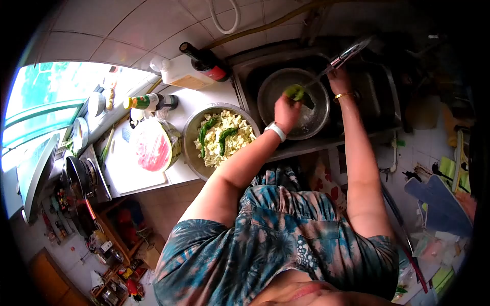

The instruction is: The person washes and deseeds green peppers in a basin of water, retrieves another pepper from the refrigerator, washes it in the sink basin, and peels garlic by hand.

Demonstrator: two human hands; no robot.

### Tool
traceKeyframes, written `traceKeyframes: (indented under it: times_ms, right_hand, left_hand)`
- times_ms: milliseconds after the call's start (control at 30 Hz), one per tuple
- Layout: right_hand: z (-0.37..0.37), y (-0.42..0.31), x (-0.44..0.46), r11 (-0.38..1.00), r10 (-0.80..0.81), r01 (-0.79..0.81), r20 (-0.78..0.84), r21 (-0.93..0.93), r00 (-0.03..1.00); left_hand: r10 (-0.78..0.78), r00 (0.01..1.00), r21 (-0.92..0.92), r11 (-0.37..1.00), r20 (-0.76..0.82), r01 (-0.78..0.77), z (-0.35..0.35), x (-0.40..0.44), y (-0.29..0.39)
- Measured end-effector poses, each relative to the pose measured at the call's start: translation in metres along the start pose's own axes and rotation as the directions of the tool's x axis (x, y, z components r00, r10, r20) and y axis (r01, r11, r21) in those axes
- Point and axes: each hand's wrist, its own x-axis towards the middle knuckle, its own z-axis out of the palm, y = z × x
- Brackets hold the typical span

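Observation:
My left hand point(287, 113), with a white band on its wrist, is closed on a green pepper point(295, 92) above a metal basin point(268, 109) in the sink. Dark green shows just beside the fingers, over the basin. Water runs from the chrome faucet point(351, 51) toward the pepper. My right hand point(339, 81), wearing a gold bracelet, is closed around the lower end of the faucet; its fingertips are partly hidden. To the left, a large metal bowl point(190, 148) holds chopped pale cabbage point(232, 145) with green peppers point(224, 138) on top.
Left of the bowl, a cut watermelon point(153, 148) sits by a white board point(120, 171). Bottles point(148, 102) and a dark bottle point(209, 64) stand behind. The sink's rim point(306, 146) runs along the front. A pan point(76, 176) is at far left.

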Motion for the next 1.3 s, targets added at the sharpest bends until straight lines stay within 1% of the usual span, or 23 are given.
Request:
traceKeyframes:
  times_ms: [33,100,133,167,267,333,367,500,567,600,633,700,767,833,900,933,967,1000,1033,1100,1167,1233,1300]
  right_hand:
    - [-0.003,-0.011,-0.002,0.998,0.042,-0.044,-0.05,-0.05,0.998]
    - [-0.003,-0.004,-0.002,0.995,0.071,-0.074,-0.052,-0.072,0.996]
    - [0.0,0.005,-0.005,0.999,-0.026,0.027,-0.06,0.031,0.998]
    - [0.005,0.011,-0.006,0.982,-0.123,0.133,-0.078,0.134,0.989]
    - [0.016,0.0,-0.052,0.909,-0.014,-0.082,0.227,0.408,0.974]
    - [0.005,-0.039,-0.084,0.938,0.044,-0.189,0.44,0.292,0.897]
    - [0.008,-0.041,-0.092,0.955,-0.029,-0.081,0.365,0.284,0.931]
    - [0.002,-0.066,-0.108,0.984,-0.176,0.175,0.143,0.02,0.974]
    - [-0.003,-0.074,-0.113,0.916,-0.397,0.385,-0.111,-0.114,0.911]
    - [0.001,-0.064,-0.113,0.908,-0.404,0.378,-0.143,-0.182,0.903]
    - [0.007,-0.048,-0.112,0.909,-0.4,0.373,-0.143,-0.183,0.905]
    - [0.02,-0.01,-0.111,0.894,-0.286,0.263,-0.011,-0.362,0.958]
    - [0.025,0.001,-0.111,0.889,-0.296,0.269,-0.018,-0.371,0.955]
    - [0.017,-0.011,-0.124,0.909,-0.312,0.256,-0.129,-0.328,0.941]
    - [0.03,0.017,-0.127,0.941,-0.238,0.196,-0.129,-0.276,0.963]
    - [0.042,0.042,-0.128,0.978,-0.08,0.057,-0.111,-0.2,0.991]
    - [0.048,0.054,-0.126,0.989,0.072,-0.082,-0.083,-0.126,0.994]
    - [0.035,0.028,-0.128,0.931,0.304,-0.312,0.07,0.191,0.95]
    - [0.033,0.018,-0.126,0.932,0.298,-0.309,0.085,0.191,0.951]
    - [0.027,-0.002,-0.132,0.764,0.367,-0.442,0.248,0.469,0.897]
    - [0.031,-0.028,-0.141,0.767,0.372,-0.46,0.273,0.448,0.887]
    - [0.048,-0.041,-0.144,0.786,0.131,-0.266,0.271,0.558,0.954]
    - [0.075,-0.053,-0.146,0.734,-0.054,-0.165,0.299,0.658,0.953]
  left_hand:
    - [-0.151,0.988,-0.379,0.914,0.015,0.146,0.001,0.001,-0.007]
    - [-0.402,0.9,-0.57,0.705,0.167,0.421,-0.016,0.003,0.001]
    - [-0.442,0.876,-0.656,0.607,0.192,0.45,-0.02,0.0,0.011]
    - [-0.439,0.878,-0.656,0.608,0.191,0.447,-0.023,0.0,0.008]
    - [-0.384,0.875,-0.639,0.601,0.296,0.48,-0.029,0.0,-0.002]
    - [-0.376,0.841,-0.683,0.495,0.388,0.537,-0.03,0.001,-0.031]
    - [-0.346,0.803,-0.706,0.386,0.485,0.593,-0.03,0.002,-0.041]
    - [-0.35,0.762,-0.654,0.391,0.545,0.648,-0.035,0.002,-0.026]
    - [-0.388,0.754,-0.61,0.444,0.53,0.656,-0.039,-0.005,-0.015]
    - [-0.388,0.752,-0.607,0.444,0.533,0.66,-0.039,-0.008,-0.017]
    - [-0.391,0.774,-0.488,0.612,0.498,0.623,-0.041,-0.011,-0.02]
    - [-0.378,0.801,-0.343,0.757,0.463,0.556,-0.043,-0.019,-0.01]
    - [-0.386,0.842,-0.24,0.837,0.377,0.491,-0.046,-0.027,0.005]
    - [-0.391,0.862,-0.169,0.873,0.322,0.458,-0.049,-0.035,-0.001]
    - [-0.215,0.921,-0.014,0.973,0.325,0.232,-0.051,-0.041,0.004]
    - [-0.074,0.944,0.059,0.997,0.32,0.058,-0.052,-0.046,-0.01]
    - [-0.072,0.945,0.059,0.997,0.318,0.056,-0.056,-0.049,-0.001]
    - [0.002,0.941,0.085,0.996,0.34,-0.033,-0.066,-0.055,0.015]
    - [0.064,0.93,0.112,0.987,0.361,-0.111,-0.078,-0.064,0.029]
    - [0.143,0.914,0.28,0.924,0.381,-0.261,-0.106,-0.077,0.049]
    - [0.075,0.945,0.3,0.938,0.32,-0.176,-0.139,-0.093,0.047]
    - [0.147,0.975,0.322,0.926,0.168,-0.195,-0.176,-0.099,0.054]
    - [0.056,0.996,0.31,0.95,-0.07,-0.032,-0.21,-0.106,0.06]
